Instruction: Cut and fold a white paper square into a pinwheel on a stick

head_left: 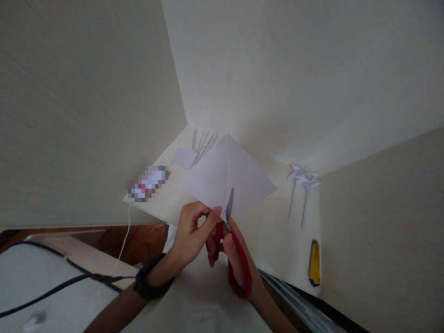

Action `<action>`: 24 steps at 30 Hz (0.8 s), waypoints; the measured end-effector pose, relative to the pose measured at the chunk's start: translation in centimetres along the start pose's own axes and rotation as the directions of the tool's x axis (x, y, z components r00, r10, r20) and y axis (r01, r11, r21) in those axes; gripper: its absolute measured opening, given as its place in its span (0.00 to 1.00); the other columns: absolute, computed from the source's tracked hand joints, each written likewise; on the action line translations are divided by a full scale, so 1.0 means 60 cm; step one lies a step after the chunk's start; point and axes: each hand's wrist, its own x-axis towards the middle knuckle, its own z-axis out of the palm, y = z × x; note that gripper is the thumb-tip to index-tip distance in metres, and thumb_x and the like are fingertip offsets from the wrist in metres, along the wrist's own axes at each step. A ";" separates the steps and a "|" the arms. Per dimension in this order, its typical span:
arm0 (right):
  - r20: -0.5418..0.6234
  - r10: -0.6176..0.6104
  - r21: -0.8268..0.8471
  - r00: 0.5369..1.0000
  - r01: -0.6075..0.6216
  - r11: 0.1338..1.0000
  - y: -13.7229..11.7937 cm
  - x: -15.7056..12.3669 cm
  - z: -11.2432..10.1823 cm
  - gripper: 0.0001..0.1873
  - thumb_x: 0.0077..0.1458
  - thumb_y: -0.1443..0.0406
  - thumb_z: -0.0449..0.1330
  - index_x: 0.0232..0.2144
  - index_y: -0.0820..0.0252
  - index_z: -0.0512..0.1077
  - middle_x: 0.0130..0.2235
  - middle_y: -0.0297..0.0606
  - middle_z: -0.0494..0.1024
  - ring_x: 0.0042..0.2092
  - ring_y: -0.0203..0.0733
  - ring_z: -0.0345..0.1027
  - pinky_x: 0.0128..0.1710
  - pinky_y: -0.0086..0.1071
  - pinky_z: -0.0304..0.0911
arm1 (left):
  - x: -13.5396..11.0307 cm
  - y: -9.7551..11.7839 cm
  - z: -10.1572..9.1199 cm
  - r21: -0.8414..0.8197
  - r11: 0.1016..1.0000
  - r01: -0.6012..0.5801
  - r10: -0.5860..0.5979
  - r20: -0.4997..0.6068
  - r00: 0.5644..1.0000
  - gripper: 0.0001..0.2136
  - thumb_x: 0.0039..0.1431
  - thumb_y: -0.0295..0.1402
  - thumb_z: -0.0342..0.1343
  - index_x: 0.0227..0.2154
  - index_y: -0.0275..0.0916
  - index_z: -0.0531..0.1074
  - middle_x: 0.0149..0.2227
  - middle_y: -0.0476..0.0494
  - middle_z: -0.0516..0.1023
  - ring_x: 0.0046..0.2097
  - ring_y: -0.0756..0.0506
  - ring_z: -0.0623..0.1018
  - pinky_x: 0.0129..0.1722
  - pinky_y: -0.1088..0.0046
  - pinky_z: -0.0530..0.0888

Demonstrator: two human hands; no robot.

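Observation:
A square sheet of white paper [239,171], creased down its middle, is held up corner-first above the table. My left hand [194,229] pinches its near corner between thumb and fingers. In my right hand [236,249] is a pair of scissors [244,277] with red handles, my fingers through the loops. One metal blade lies over the paper near that corner, pointing away from me along the crease; the other blade is hidden behind the sheet.
Several thin sticks [204,143] and a small paper piece [183,158] lie at the back left. Two paper pinwheels [301,178] on sticks lie right, near a yellow box cutter [314,262]. A blurred-out object [149,183] sits at the left edge. Walls [305,78] enclose the white table [270,249].

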 end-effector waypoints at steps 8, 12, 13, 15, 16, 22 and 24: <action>-0.019 0.002 -0.020 1.000 -0.002 1.000 0.003 -0.005 -0.002 0.26 0.60 0.41 0.48 0.35 0.57 0.60 0.26 0.28 0.62 0.24 0.33 0.58 0.25 0.30 0.60 | 0.006 -0.004 0.005 0.029 0.999 -0.028 0.028 0.009 1.000 0.18 0.57 0.30 0.53 0.12 0.39 0.63 0.11 0.56 0.68 0.16 0.54 0.66 0.19 0.79 0.62; -0.001 0.003 -0.009 1.000 -0.003 1.000 0.004 -0.002 -0.002 0.26 0.60 0.40 0.48 0.33 0.57 0.61 0.25 0.28 0.63 0.24 0.33 0.58 0.25 0.31 0.60 | 0.006 -0.001 0.002 0.042 0.998 -0.042 0.043 -0.024 0.999 0.18 0.56 0.30 0.54 0.11 0.38 0.63 0.11 0.56 0.67 0.16 0.55 0.66 0.19 0.79 0.62; 0.005 0.001 -0.002 1.000 -0.001 1.000 0.004 -0.001 -0.002 0.26 0.59 0.40 0.48 0.34 0.57 0.61 0.25 0.28 0.63 0.23 0.33 0.58 0.25 0.30 0.60 | 0.006 0.000 0.002 0.039 0.998 -0.041 0.042 -0.027 0.999 0.18 0.56 0.29 0.54 0.11 0.38 0.63 0.11 0.56 0.67 0.16 0.55 0.66 0.19 0.79 0.61; 0.011 -0.005 0.010 1.000 0.005 1.000 0.004 0.000 -0.003 0.26 0.59 0.41 0.48 0.35 0.57 0.62 0.26 0.29 0.63 0.23 0.33 0.58 0.24 0.30 0.60 | 0.005 0.000 0.002 0.027 0.999 -0.039 0.040 -0.025 0.999 0.18 0.56 0.29 0.54 0.12 0.38 0.63 0.11 0.56 0.68 0.16 0.55 0.66 0.18 0.80 0.61; 0.011 -0.009 0.015 1.000 0.009 1.000 0.004 0.001 -0.003 0.26 0.60 0.41 0.49 0.36 0.57 0.62 0.26 0.29 0.63 0.24 0.33 0.58 0.24 0.30 0.61 | 0.005 0.000 0.002 0.021 0.999 -0.036 0.037 -0.021 0.999 0.18 0.56 0.29 0.54 0.12 0.38 0.64 0.11 0.56 0.68 0.16 0.55 0.67 0.18 0.80 0.61; -0.004 -0.015 0.021 1.000 0.015 1.000 0.002 0.000 -0.002 0.25 0.60 0.41 0.49 0.33 0.57 0.61 0.26 0.29 0.63 0.23 0.32 0.58 0.23 0.28 0.60 | 0.001 -0.001 0.002 -0.018 0.999 -0.028 0.028 -0.010 1.000 0.17 0.56 0.29 0.54 0.12 0.38 0.64 0.11 0.56 0.68 0.16 0.55 0.67 0.18 0.80 0.60; 0.002 -0.027 0.018 1.000 0.027 0.999 -0.001 0.001 -0.001 0.26 0.59 0.41 0.48 0.32 0.56 0.61 0.25 0.29 0.62 0.22 0.33 0.57 0.22 0.28 0.60 | 0.001 -0.001 0.003 -0.035 0.999 -0.011 0.011 -0.008 1.000 0.17 0.56 0.29 0.54 0.12 0.38 0.64 0.11 0.56 0.68 0.16 0.55 0.67 0.17 0.80 0.60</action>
